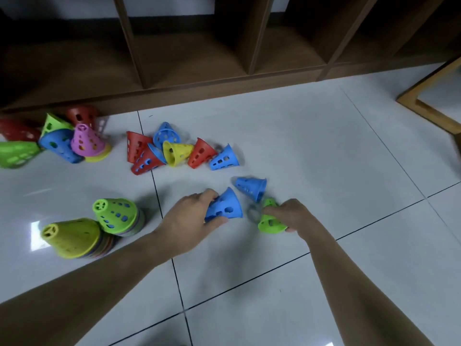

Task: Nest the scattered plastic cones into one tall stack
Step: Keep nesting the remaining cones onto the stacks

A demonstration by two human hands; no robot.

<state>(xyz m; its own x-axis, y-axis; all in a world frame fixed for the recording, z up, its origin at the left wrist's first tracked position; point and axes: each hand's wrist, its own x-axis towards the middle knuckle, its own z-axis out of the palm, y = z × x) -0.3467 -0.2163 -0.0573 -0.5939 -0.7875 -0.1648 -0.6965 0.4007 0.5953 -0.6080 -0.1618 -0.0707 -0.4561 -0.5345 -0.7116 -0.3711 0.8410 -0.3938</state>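
Note:
My left hand (192,218) grips a blue cone (225,206) by its narrow end, low over the floor. My right hand (291,216) holds a green cone (269,222) just to its right. Another blue cone (250,187) lies on its side right behind them. Two nested stacks stand at the front left, one topped by a green cone (113,213), the other by a yellow-green cone (72,236). Several loose red, blue and yellow cones lie in a cluster (174,151) farther back. A second heap (72,141) sits at the far left.
A brown wooden shelf unit (224,71) runs along the back, its base close behind the far-left heap. A light wooden frame (434,106) stands at the right edge. The floor is white tile with dark grout lines (249,275).

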